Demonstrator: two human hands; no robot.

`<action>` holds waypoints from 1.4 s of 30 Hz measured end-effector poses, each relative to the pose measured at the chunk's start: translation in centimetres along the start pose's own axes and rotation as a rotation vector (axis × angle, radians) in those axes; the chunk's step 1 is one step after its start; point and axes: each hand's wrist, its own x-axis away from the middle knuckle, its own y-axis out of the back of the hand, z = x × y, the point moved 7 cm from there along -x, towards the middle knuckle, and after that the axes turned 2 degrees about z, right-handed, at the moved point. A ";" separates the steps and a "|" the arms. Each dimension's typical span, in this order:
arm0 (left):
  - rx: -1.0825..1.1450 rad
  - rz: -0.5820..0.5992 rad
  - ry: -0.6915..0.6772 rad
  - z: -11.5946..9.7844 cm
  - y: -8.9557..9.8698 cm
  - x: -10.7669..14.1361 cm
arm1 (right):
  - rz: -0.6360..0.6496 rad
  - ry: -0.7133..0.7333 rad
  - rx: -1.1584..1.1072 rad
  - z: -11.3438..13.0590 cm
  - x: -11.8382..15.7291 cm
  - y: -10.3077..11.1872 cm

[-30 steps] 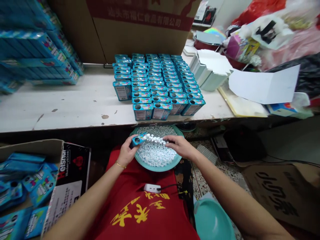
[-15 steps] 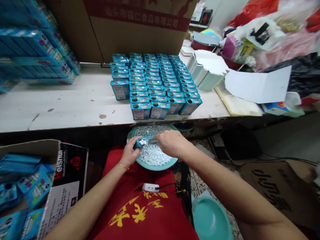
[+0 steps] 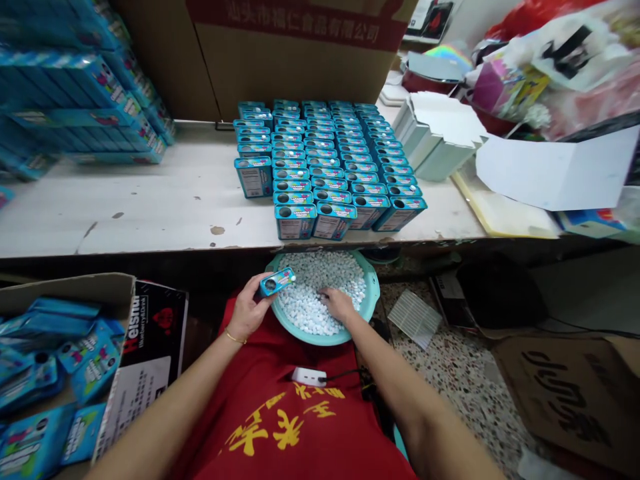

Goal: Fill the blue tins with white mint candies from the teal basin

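A small blue box [image 3: 277, 282] is in my left hand [image 3: 249, 308], tilted over the left side of a teal basin [image 3: 371, 293]; a white piece sits at the box's right end. White candy-like pieces [image 3: 313, 320] fill the basin. My right hand [image 3: 338, 304] reaches into them, its fingertips partly buried, so what they hold, if anything, is hidden. Several rows of upright blue boxes [image 3: 295, 223] with dark round openings stand on the white table [image 3: 165, 213] beyond the basin, a few with white pieces on top.
Stacked blue packs [image 3: 95, 80] stand at the table's left. A carton [image 3: 300, 60] is behind the rows, white folded card [image 3: 440, 133] to their right. An open box [image 3: 125, 300] of blue packs is at lower left, a white power strip [image 3: 309, 377] on my red apron.
My right hand has moved from the box's opening down into the pieces, and the clear scoop-like thing it held no longer shows. The view has shifted slightly left.
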 end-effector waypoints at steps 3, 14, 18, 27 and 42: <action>-0.005 -0.026 0.058 0.6 0.9 0.2 | -0.004 0.043 -0.136 -0.4 0.1 0.2; -0.077 0.056 -0.055 -1.4 -3.0 -0.3 | -0.069 0.296 -0.188 4.3 8.7 13.2; -0.135 0.076 -0.099 -2.1 -3.9 -0.1 | -0.064 0.216 0.198 7.5 9.5 14.7; -0.172 0.082 -0.148 -2.8 -3.4 0.1 | -0.114 0.212 0.369 9.6 11.0 15.4; -0.007 -0.049 -0.104 -5.9 3.1 -0.8 | -0.303 0.092 -0.128 -1.1 13.5 13.4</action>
